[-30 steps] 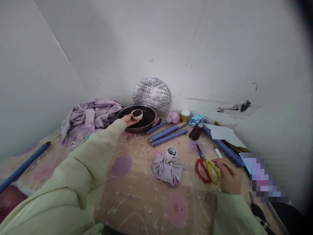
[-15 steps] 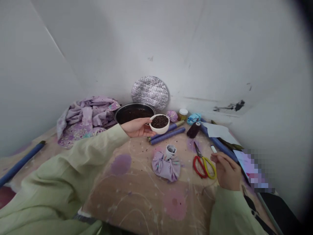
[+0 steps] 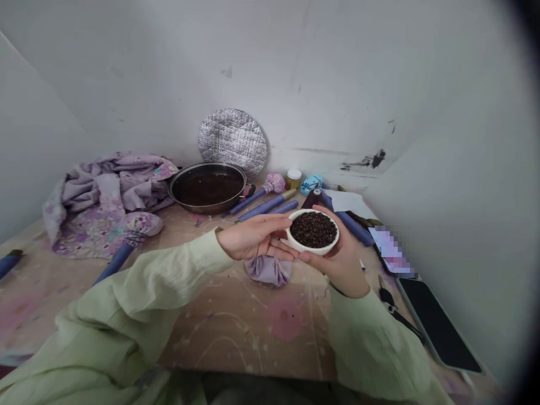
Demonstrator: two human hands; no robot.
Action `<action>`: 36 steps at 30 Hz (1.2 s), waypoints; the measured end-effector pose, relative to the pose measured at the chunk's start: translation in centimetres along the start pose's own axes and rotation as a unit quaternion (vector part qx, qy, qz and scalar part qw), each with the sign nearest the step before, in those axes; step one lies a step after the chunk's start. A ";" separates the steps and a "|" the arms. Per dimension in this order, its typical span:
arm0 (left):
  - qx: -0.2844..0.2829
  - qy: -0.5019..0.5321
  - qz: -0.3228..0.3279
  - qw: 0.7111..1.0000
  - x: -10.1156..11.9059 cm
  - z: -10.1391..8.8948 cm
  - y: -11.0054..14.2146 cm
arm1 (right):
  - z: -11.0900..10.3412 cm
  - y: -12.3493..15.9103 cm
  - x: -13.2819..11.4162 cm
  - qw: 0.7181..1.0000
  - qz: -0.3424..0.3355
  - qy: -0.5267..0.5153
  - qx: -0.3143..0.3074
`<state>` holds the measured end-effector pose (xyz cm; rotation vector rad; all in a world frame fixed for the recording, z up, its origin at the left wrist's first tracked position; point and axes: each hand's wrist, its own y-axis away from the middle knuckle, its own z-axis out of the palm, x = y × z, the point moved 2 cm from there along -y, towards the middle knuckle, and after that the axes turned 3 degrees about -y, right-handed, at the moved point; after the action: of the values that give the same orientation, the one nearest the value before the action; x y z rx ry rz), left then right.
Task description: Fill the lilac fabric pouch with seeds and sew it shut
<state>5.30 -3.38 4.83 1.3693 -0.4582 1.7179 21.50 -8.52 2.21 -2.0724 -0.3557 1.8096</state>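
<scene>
A small white bowl (image 3: 309, 248) filled with dark brown grains (image 3: 314, 229) is held up above the table in front of me. My left hand (image 3: 258, 236) grips its left side, thumb side at the rim and outstretched fingers under it. Around the right side curls my right hand (image 3: 346, 260), with the thumb at the front and fingers behind the rim. Below the bowl a gathered lilac cloth pouch (image 3: 268, 271) is partly covered by the hands. The red and yellow scissors are hidden behind my right hand and the bowl.
A black pan (image 3: 206, 191) with dark contents stands at the back, before a round silver quilted pad (image 3: 232, 140). Crumpled floral cloth (image 3: 105, 202) lies left. Purple-wrapped sticks (image 3: 265, 207), a lidded jar (image 3: 294, 179) and a dark thread cone (image 3: 311, 198) sit behind. A phone (image 3: 439, 323) lies right.
My left hand has brought the bowl from over the pan rightward and nearer. My right hand has come up from beside the scissors and taken hold of the bowl. The view has turned right.
</scene>
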 end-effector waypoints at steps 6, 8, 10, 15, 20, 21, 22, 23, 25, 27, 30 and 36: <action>0.218 -0.259 0.224 0.914 -0.1 -2.8 0.3 | -1.7 -0.9 1.3 1.000 -0.002 0.019 0.007; 0.238 -0.339 0.256 0.873 -1.2 -3.5 0.1 | -2.1 -1.4 1.8 1.000 -0.002 0.029 -0.013; 0.230 -0.371 0.253 0.863 -3.1 -3.9 -0.6 | -2.2 -1.9 2.3 0.999 0.004 0.038 -0.037; 0.207 -0.341 0.257 0.880 -6.7 -3.8 -2.7 | -1.7 -3.0 3.1 0.994 0.022 0.067 -0.082; 0.246 -0.353 0.253 0.867 -6.9 -3.4 -3.3 | -1.1 -3.5 3.4 0.992 0.015 0.074 -0.102; 0.248 -0.353 0.253 0.866 -6.8 -3.4 -3.4 | -1.1 -3.5 3.6 0.992 0.016 0.071 -0.104; 0.248 -0.352 0.254 0.866 -6.8 -3.5 -3.4 | -1.0 -3.5 3.7 0.992 0.017 0.068 -0.107; 0.248 -0.351 0.256 0.866 -6.8 -3.5 -3.4 | -0.9 -3.5 3.9 0.992 0.019 0.066 -0.110; 0.248 -0.354 0.257 0.864 -6.9 -3.6 -3.5 | -0.9 -3.6 4.3 0.991 0.019 0.061 -0.115; 0.253 -0.365 0.252 0.860 -6.9 -3.6 -3.5 | -0.9 -3.6 4.7 0.990 0.016 0.062 -0.123; 0.253 -0.376 0.252 0.855 -6.7 -3.5 -3.5 | -1.1 -3.7 4.9 0.988 0.011 0.076 -0.134; 0.244 -0.379 0.293 0.844 -6.5 -3.1 -3.5 | -1.2 -3.7 4.2 0.984 0.009 0.109 -0.141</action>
<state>6.33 -1.74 -2.94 2.5034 -1.0066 1.7576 23.50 -3.54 0.12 -2.4452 -0.5606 1.5972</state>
